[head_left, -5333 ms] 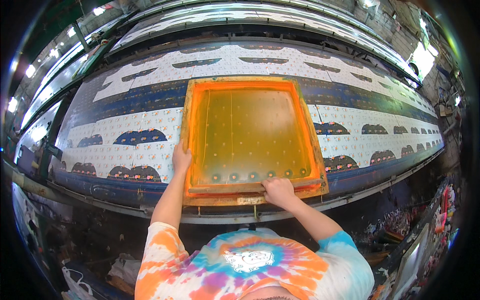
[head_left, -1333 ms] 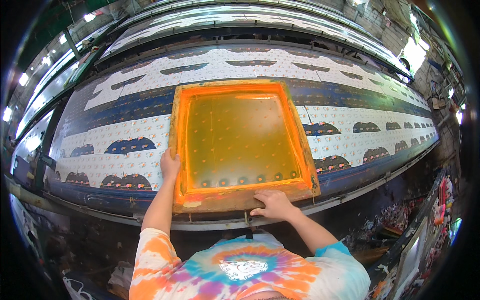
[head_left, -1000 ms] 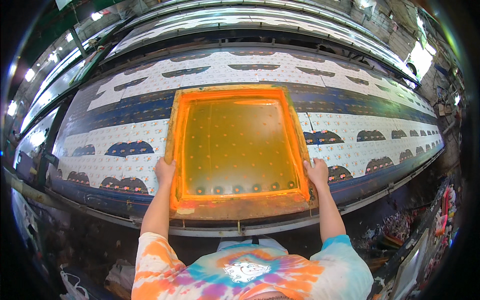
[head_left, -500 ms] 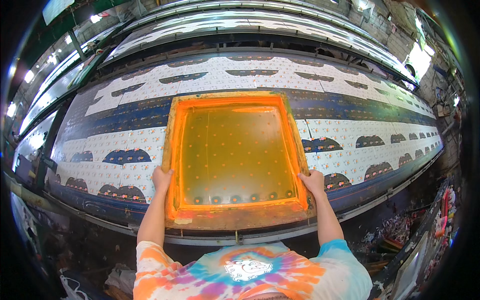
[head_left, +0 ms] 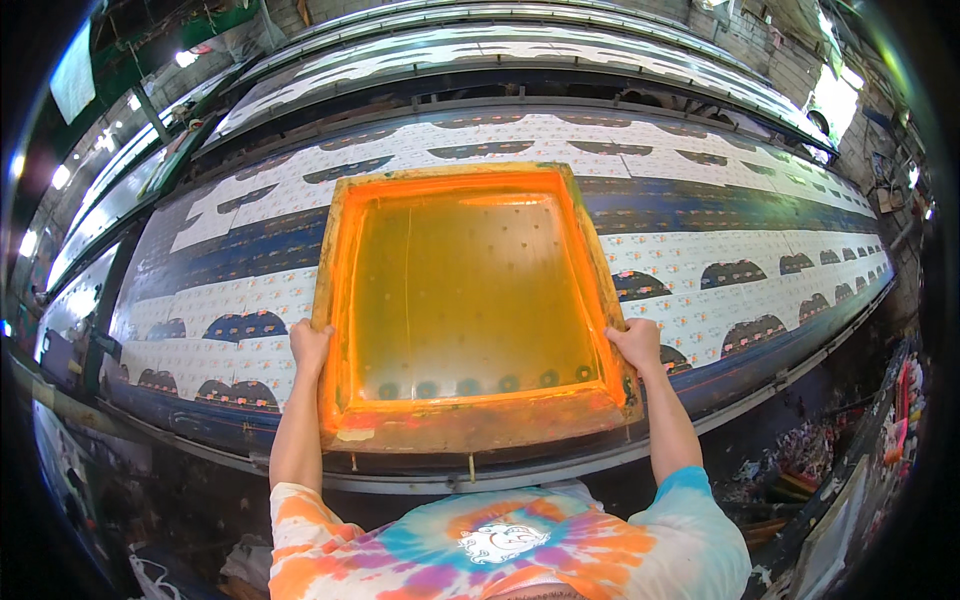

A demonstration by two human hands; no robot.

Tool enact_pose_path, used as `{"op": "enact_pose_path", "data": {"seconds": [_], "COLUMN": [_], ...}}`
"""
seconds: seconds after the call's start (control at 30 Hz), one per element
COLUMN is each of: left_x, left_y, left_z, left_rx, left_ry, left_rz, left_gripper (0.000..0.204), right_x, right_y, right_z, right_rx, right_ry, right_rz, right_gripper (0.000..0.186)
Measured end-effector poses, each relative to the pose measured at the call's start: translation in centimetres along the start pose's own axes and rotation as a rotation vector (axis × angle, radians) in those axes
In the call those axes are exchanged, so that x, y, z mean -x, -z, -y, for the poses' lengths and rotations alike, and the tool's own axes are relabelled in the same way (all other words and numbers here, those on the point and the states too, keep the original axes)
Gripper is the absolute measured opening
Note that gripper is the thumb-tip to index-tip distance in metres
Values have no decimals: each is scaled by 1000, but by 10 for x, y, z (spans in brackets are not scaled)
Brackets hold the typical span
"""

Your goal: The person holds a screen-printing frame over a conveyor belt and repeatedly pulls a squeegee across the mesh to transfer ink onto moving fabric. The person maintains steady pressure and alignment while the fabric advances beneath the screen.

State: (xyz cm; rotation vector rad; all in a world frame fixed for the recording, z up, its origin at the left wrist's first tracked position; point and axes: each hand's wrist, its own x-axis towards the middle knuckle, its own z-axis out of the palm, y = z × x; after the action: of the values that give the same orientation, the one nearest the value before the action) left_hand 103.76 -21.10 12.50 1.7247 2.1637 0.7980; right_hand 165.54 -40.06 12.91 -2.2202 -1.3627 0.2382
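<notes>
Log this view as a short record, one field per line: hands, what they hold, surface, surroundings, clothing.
Left hand: grips the left side of the wooden frame
Right hand: grips its right side
Inside frame: yellowish see-through screen, orange-smeared edges
Surface: long dark table beneath; contact with frame unclear
Surroundings: white flowered sheets on both sides of the frame
Clothing: tie-dyed shirt

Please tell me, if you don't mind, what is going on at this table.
A person in a tie-dye shirt is gripping a framed screen with orange edges, the left hand on its left side and the right hand on its right. It is over a long dark table bearing rows of white patterned sheets. Whether the frame is raised or resting is unclear.
</notes>
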Motion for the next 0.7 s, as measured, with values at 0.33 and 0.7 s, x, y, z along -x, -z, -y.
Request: {"op": "enact_pose_path", "data": {"seconds": [0.33, 0.7], "left_x": [93, 178], "left_y": [-83, -143], "left_z": [-152, -278], "left_rx": [21, 44], "left_ry": [-76, -44], "left_rz": [-69, -4], "left_gripper": [41, 42], "right_x": [-56, -79], "right_y": [145, 233], "right_z": [-147, -270], "right_rx": [67, 76], "right_ry": [80, 51], "right_rz": [-73, -62], "right_gripper": [45, 46]}}
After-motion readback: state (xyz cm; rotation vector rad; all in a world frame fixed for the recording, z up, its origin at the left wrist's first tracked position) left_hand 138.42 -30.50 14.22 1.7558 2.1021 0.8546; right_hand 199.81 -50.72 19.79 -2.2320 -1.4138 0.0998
